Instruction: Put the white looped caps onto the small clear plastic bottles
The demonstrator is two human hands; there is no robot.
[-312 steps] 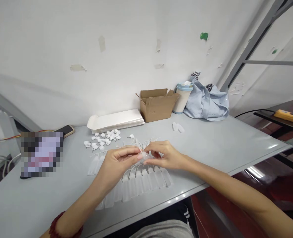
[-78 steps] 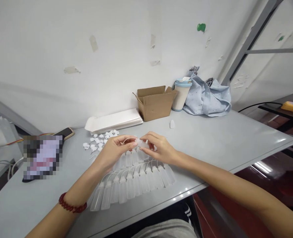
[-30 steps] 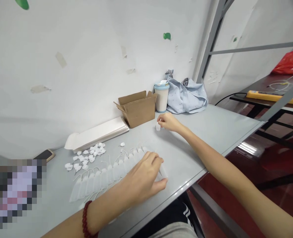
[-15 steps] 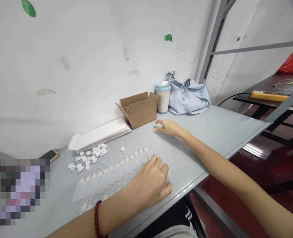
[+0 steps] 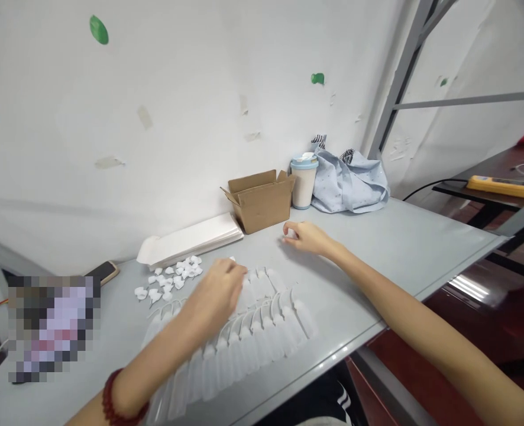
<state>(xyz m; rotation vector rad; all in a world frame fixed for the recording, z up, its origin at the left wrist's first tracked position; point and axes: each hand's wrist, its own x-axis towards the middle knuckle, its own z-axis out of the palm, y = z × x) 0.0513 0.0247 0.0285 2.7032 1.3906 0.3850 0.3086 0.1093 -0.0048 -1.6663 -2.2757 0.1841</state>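
My left hand (image 5: 220,287) is over the rows of translucent, tube-shaped pieces with thin white cords (image 5: 253,337). Its fingers are bent and pressed together; the fingertips are hidden, so what they hold, if anything, does not show. Just beyond them peeks a small white piece (image 5: 232,258). Further right, my right hand (image 5: 309,238) rests by the tabletop in front of the cardboard box (image 5: 264,204), thumb and forefinger curved apart with nothing visible between them. A loose heap of small white pieces (image 5: 180,273) lies to the left of my left hand.
A stack of flat white sheets (image 5: 191,239) lies along the wall beside the box. Behind stand a lidded cup (image 5: 304,183) and a light-blue cloth bag (image 5: 351,183). A phone (image 5: 104,272) lies at the left, near a blurred-out patch. The table's front edge runs below my right forearm.
My left hand has moved left and away from me, from the near side of the rows to their far side. My right hand stays near the box. The view has shifted slightly.
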